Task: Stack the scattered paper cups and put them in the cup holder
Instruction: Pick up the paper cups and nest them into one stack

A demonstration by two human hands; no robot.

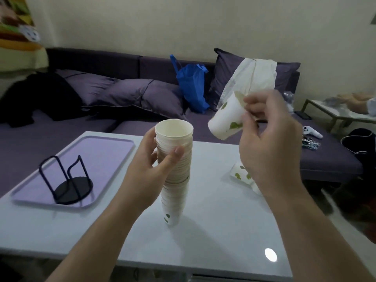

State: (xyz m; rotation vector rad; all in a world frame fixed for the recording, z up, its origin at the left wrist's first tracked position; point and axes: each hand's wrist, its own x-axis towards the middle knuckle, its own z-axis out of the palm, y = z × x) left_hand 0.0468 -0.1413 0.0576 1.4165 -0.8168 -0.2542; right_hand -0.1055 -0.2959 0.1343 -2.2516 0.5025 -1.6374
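On the table (213, 231), the left hand (154, 169) grips a tall stack (176, 171), the right hand (264, 139) pinches another cup (225, 121); the holder (67, 180) at left awaits, loose cups (242, 174) remain.

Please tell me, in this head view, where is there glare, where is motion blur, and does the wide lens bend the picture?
In the head view, a bright oval glare sits on the glossy table near its front edge; the right hand and its single cup are smeared by motion, while the left hand and the cup stack look sharper; the room is dim, and straight edges bow toward the corners.
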